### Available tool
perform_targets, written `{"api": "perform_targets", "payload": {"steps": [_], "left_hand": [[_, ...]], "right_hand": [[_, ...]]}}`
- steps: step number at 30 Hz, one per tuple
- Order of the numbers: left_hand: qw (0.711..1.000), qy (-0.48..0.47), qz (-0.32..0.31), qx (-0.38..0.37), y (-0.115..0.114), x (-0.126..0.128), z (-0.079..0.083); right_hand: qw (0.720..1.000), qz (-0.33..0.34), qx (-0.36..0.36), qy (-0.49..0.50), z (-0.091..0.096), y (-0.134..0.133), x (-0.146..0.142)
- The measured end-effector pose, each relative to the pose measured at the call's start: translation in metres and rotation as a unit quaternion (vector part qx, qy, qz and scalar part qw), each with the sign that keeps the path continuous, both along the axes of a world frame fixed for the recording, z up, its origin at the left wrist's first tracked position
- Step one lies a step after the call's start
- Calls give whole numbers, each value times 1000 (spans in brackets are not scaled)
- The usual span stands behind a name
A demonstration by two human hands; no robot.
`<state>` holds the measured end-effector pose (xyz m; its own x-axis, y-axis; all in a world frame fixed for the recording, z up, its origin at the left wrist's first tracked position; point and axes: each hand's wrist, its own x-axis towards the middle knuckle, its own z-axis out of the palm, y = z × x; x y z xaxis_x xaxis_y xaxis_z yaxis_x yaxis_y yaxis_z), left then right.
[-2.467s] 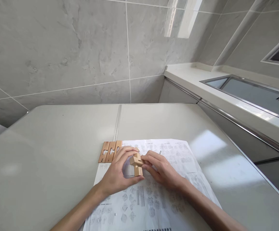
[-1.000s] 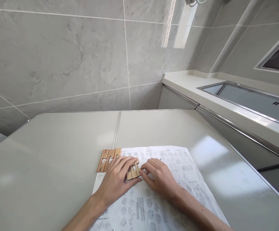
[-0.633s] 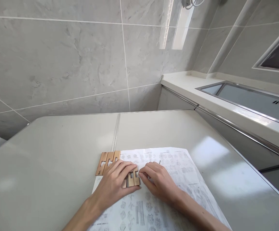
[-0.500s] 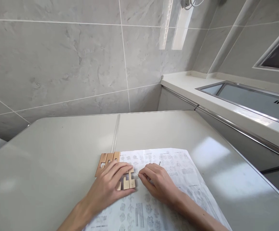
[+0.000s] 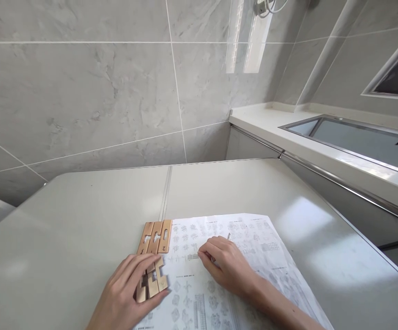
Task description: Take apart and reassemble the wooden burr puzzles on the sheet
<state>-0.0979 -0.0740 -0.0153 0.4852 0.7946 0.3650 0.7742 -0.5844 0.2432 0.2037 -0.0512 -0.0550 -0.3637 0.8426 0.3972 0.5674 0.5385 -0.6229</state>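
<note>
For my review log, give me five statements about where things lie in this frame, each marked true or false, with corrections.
1. The left hand is on light wooden pieces. True.
2. The paper is rolled up. False: the printed paper lies spread out on the table.
3. The right hand is over the printed paper. True.
4. The white counter is at the left of the picture. False: the white counter is at the right.
5. Three darker wooden pieces lie side by side. True.
</note>
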Motion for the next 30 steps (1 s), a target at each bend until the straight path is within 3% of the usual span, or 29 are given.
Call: {"api": "perform_targets", "payload": {"steps": [7, 10, 12, 16, 21, 24, 30], "left_hand": [[1000, 3, 8, -2, -2, -9, -6], [999, -23, 29, 5, 7, -17, -4], [995, -68, 67, 9, 23, -22, -1], [970, -143, 192, -52, 72, -26, 3], [926, -253, 234, -155, 120, -25, 0], [901, -311, 244, -179, 123, -28, -3], [910, -317, 196, -181, 115, -37, -5]], "right_hand": [[1000, 1, -1, -2, 1, 0, 0], [1000, 3, -9, 1, 2, -1, 0], [1000, 4, -13, 5, 2, -1, 0], [1000, 4, -10, 7, 2, -1, 0], [1000, 1, -11, 9, 1, -1, 0], [1000, 3, -13, 10, 1, -1, 0], [1000, -1, 9, 6, 1, -1, 1]]}}
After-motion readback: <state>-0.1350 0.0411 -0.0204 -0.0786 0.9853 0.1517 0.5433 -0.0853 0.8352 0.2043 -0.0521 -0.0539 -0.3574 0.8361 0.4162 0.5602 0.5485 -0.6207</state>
